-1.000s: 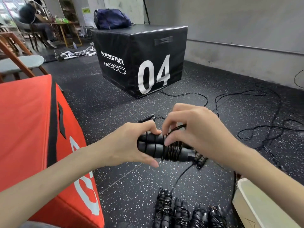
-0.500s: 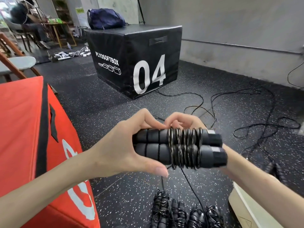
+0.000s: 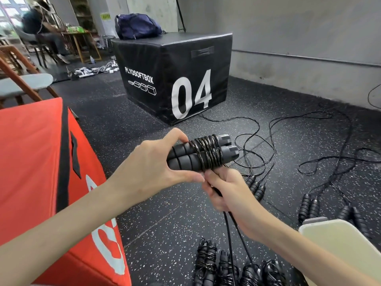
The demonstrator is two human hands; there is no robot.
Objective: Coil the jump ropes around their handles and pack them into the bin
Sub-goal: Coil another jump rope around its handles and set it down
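My left hand grips a pair of black jump rope handles held side by side, with several turns of black rope wound round their middle. Just below them my right hand grips the loose rope, which runs down from it toward the floor. Several coiled jump ropes lie in a row on the floor at the bottom. A cream bin shows its corner at the lower right.
Uncoiled ropes and loose handles sprawl over the speckled floor to the right. A black plyo box marked 04 stands ahead, a red plyo box at my left. A seated person is far back left.
My right hand has come from behind the handles to below them, pulling the rope down. The handle bundle has tilted up to the right. The view has shifted.
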